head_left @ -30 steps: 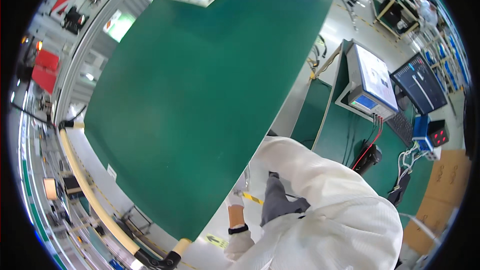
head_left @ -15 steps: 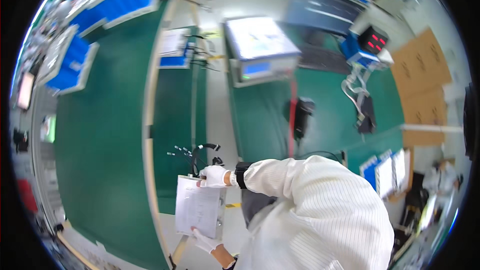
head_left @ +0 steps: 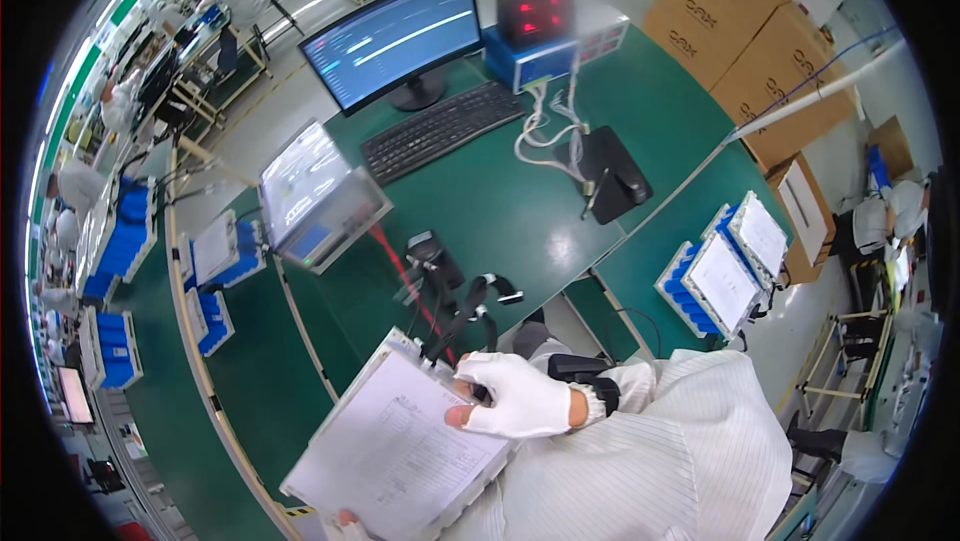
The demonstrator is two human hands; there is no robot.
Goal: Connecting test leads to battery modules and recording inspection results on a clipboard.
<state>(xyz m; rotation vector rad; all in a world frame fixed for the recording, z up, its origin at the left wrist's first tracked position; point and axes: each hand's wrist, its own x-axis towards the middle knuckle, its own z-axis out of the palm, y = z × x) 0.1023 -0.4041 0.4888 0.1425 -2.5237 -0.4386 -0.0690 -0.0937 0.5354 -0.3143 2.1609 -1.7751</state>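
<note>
Person in a white striped coat (head_left: 640, 461), their R grip (head_left: 520, 396) in a white glove w/ bare fingertips, closed on the top R corner of a flat box (head_left: 404, 343), thumb pressed on the printed sheet (head_left: 390, 456) covering its top. L grip (head_left: 345, 529) is mostly cut off at the bottom of my view; a bare fingertip shows at the box's lower L edge, can't tell how far closed it is. Box sits in front of the person's body, slanted, near side of the green bench (head_left: 520, 231), w/ black cables (head_left: 462, 326) sticking out of its far end, just beside the R grip. Black strap (head_left: 606, 393) round the R wrist

On the bench: a grey meter (head_left: 320, 199) w/ a red lead (head_left: 395, 256) running from it, a black gadget (head_left: 435, 259) near the cables, keyboard (head_left: 440, 131) in front of the monitor (head_left: 400, 41), a black display (head_left: 535, 13) w/ red digits on top of a blue case, white wires (head_left: 535, 136) trailing toward a black pad (head_left: 612, 181). Off to the R, two blue packs (head_left: 690, 289) topped w/ paper, big cardboard boxes (head_left: 720, 31) beyond, approx upright
</note>
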